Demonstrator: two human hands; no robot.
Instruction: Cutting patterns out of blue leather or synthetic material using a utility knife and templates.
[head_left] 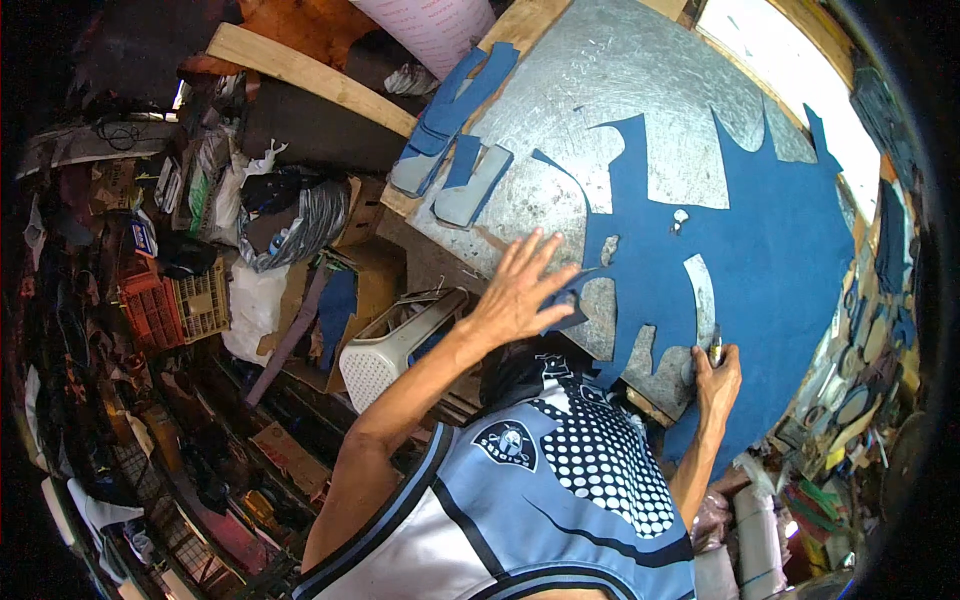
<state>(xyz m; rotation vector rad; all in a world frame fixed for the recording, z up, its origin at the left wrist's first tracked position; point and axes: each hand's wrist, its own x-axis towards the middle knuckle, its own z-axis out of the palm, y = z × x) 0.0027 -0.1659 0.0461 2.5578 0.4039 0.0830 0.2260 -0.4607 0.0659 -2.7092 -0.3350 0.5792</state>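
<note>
A large blue sheet [775,250] of leather-like material, with curved and squared cut-outs, lies over the metal-topped table [560,100]. My right hand [718,380] is closed around a slim tool [716,348] with a yellowish and dark body, at the sheet's near part beside a long curved cut-out. The tool's tip is too small to make out. My left hand [525,290] is open, fingers spread, over the table's near left edge. A small dark blue piece [567,308] is close to its thumb; whether they touch I cannot tell.
Several cut blue and grey pieces [474,187] lie on the table's left side. A white plastic stool [385,365] stands below it. Further left are a cardboard box [375,265] and plastic crates [152,310]. Scraps and offcuts [850,400] are heaped along the right.
</note>
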